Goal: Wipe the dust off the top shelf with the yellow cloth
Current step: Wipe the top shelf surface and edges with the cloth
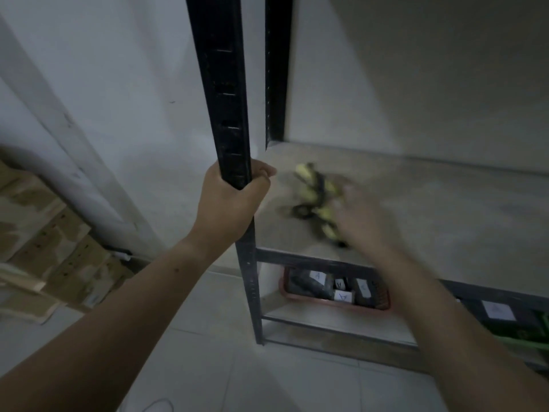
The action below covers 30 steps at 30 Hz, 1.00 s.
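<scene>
A crumpled yellow cloth with dark patches lies on the pale shelf board near its left front corner. My right hand is blurred and rests flat on the cloth's right side, fingers spread over it, pressing it to the board. My left hand is wrapped around the black front upright post of the rack, just left of the cloth. Part of the cloth is hidden under my right hand.
A second black post stands at the back left corner against the white wall. Below, a red basket of dark labelled items sits on a lower shelf. Wooden boards lean at the left on the tiled floor.
</scene>
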Available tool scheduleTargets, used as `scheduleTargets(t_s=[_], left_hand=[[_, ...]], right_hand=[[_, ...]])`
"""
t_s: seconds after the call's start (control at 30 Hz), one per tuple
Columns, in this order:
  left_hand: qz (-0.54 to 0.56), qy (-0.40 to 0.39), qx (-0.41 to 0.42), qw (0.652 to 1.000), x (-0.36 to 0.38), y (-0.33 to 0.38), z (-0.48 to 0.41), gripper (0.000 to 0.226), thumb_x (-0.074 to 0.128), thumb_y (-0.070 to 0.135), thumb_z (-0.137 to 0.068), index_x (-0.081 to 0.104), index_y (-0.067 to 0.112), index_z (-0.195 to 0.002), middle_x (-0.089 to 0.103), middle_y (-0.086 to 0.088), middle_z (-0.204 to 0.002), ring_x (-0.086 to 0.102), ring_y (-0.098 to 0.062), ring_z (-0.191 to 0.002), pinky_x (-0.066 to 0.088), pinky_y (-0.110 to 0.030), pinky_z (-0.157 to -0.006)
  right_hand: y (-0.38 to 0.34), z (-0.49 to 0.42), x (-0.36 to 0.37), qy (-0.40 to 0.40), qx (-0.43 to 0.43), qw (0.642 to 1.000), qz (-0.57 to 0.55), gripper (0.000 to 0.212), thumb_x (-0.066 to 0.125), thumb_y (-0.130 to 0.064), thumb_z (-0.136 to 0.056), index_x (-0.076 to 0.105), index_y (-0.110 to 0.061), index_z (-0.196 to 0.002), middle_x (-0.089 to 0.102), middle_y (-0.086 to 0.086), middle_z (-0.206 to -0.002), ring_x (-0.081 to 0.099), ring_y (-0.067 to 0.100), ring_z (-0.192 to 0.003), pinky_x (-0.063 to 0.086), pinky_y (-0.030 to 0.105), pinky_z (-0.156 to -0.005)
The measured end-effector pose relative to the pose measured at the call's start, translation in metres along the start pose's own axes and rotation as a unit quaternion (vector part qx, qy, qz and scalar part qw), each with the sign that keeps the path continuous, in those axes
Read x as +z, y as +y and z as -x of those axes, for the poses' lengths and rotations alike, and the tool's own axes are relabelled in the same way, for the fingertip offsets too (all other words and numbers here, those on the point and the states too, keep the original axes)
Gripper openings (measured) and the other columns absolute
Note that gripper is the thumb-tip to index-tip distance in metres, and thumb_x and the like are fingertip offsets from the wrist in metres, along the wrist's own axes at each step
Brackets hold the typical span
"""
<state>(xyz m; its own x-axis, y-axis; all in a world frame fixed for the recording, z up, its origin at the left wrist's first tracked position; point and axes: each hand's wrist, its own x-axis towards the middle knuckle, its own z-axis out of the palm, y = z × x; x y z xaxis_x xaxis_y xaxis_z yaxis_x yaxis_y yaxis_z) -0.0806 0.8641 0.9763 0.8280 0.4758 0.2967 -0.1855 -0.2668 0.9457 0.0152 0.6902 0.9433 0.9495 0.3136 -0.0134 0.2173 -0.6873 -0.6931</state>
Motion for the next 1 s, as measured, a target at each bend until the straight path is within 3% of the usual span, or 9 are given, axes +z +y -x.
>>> scheduleTargets(t_s=[0.1,0.17,0.23,0.3,0.4,0.53,0.63,0.77,1.0], left_hand=[[-0.021,0.006,0.01,1.0,0.0,-0.005,0.0,0.033,0.061,0.007,-0.092,0.067,0.039,-0.084,0.068,-0.027,-0.094,0.067,-0.014,-0.077,0.053,-0.012,-0.068],[-0.023,0.009,0.012,1.0,0.0,-0.008,0.0,0.028,0.058,-0.002,-0.095,0.064,0.024,-0.102,0.062,-0.012,-0.093,0.058,0.01,-0.07,0.048,-0.005,-0.068],[-0.019,0.018,0.007,1.0,0.001,-0.01,-0.001,0.032,0.058,-0.003,-0.093,0.064,0.013,-0.12,0.055,0.002,-0.086,0.055,0.011,-0.067,0.046,-0.005,-0.066],[-0.023,0.024,0.014,0.999,0.0,-0.01,-0.002,0.043,0.06,0.003,-0.09,0.062,0.013,-0.132,0.05,0.017,-0.075,0.052,0.004,-0.063,0.044,-0.008,-0.063],[-0.035,0.013,0.016,0.999,-0.003,-0.011,-0.002,0.044,0.059,-0.001,-0.093,0.061,0.014,-0.134,0.048,0.013,-0.074,0.049,0.0,-0.061,0.043,-0.012,-0.06],[-0.019,0.015,-0.007,1.0,-0.003,-0.01,-0.002,0.048,0.059,0.018,-0.085,0.064,0.016,-0.132,0.052,0.013,-0.069,0.048,-0.005,-0.057,0.043,-0.018,-0.055],[-0.019,0.015,-0.019,1.0,-0.003,-0.01,-0.002,0.045,0.059,0.023,-0.082,0.066,0.011,-0.125,0.051,0.001,-0.074,0.047,-0.01,-0.056,0.042,-0.022,-0.053],[-0.027,0.015,-0.012,0.999,-0.003,-0.013,-0.003,0.041,0.062,0.015,-0.089,0.065,0.018,-0.13,0.053,0.011,-0.071,0.051,0.0,-0.057,0.044,-0.014,-0.058],[-0.018,0.004,-0.011,1.0,-0.003,-0.012,-0.002,0.039,0.06,0.018,-0.086,0.067,0.023,-0.124,0.049,0.011,-0.068,0.048,-0.006,-0.057,0.044,-0.019,-0.056]], right_hand=[[0.034,-0.018,-0.02,0.11,0.007,0.977,0.185,0.04,0.046,-0.022,-0.088,0.051,-0.02,-0.128,0.054,0.011,-0.123,0.056,0.033,-0.102,0.047,0.036,-0.081],[0.031,-0.016,0.002,0.11,-0.002,0.972,0.207,0.036,0.048,-0.023,-0.086,0.055,-0.023,-0.121,0.054,0.01,-0.118,0.059,0.034,-0.094,0.049,0.037,-0.076],[0.008,-0.005,0.04,0.093,-0.075,0.974,0.192,0.03,0.05,-0.025,-0.086,0.058,-0.028,-0.115,0.056,0.004,-0.116,0.062,0.03,-0.092,0.051,0.034,-0.077],[-0.026,0.008,0.071,-0.017,-0.145,0.984,0.101,0.029,0.048,-0.018,-0.09,0.059,-0.024,-0.116,0.06,0.003,-0.118,0.061,0.027,-0.101,0.047,0.029,-0.079],[-0.051,0.002,0.06,-0.225,-0.151,0.962,0.023,0.034,0.048,-0.013,-0.094,0.058,-0.021,-0.126,0.063,0.005,-0.121,0.06,0.02,-0.104,0.045,0.024,-0.081],[-0.023,0.008,0.011,-0.352,-0.147,0.924,0.026,0.036,0.059,-0.03,-0.089,0.06,-0.03,-0.125,0.064,-0.012,-0.118,0.062,0.004,-0.098,0.051,0.026,-0.087],[-0.011,0.013,-0.001,-0.291,-0.141,0.946,-0.011,0.031,0.057,-0.025,-0.092,0.061,-0.032,-0.122,0.066,-0.015,-0.106,0.064,0.003,-0.083,0.051,0.023,-0.073],[-0.02,-0.011,0.029,-0.069,-0.18,0.98,0.043,0.04,0.055,-0.017,-0.091,0.056,-0.025,-0.131,0.056,-0.002,-0.126,0.053,0.015,-0.113,0.036,0.019,-0.091],[-0.02,0.053,0.045,-0.14,-0.223,0.961,0.087,0.04,0.059,-0.021,-0.083,0.062,-0.024,-0.123,0.054,-0.005,-0.127,0.057,0.013,-0.106,0.045,0.021,-0.089]])
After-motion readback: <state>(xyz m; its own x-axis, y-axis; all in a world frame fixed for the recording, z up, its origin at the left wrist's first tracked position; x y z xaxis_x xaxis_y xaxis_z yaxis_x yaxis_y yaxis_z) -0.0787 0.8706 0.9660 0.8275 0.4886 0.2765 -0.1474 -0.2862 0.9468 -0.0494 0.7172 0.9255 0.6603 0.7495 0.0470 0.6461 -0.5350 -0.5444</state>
